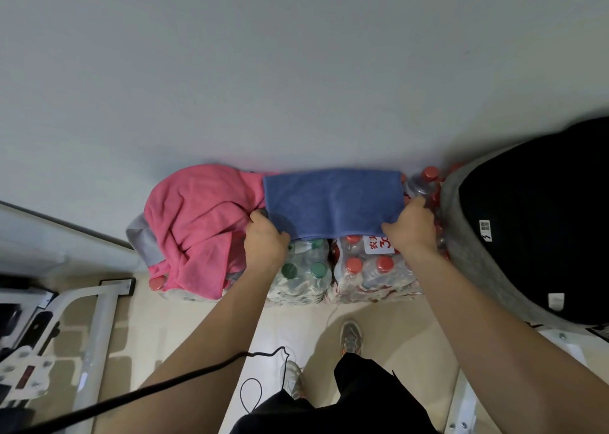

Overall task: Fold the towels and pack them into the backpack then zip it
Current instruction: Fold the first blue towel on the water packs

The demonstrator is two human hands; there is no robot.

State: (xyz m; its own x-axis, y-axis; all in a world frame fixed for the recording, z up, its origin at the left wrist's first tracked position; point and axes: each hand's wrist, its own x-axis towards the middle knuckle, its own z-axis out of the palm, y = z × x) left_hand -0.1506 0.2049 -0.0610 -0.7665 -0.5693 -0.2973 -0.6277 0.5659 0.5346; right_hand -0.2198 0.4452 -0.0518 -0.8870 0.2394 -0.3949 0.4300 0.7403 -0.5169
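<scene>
Both hands are gripping the blue towel [333, 203]. Left hand [267, 236] is pinching the near-left corner and right hand [410, 227] the near-right corner, fingers curling round the edges. The towel is lying flat as a folded rectangle on shrink-wrapped bottle packs [369, 268] against the wall. Pink towel [197, 222] is sitting crumpled just left of it, touching, with a grey towel [143, 239] poking out underneath. Backpack [527, 203], black and grey, is sitting just right of the packs.
</scene>
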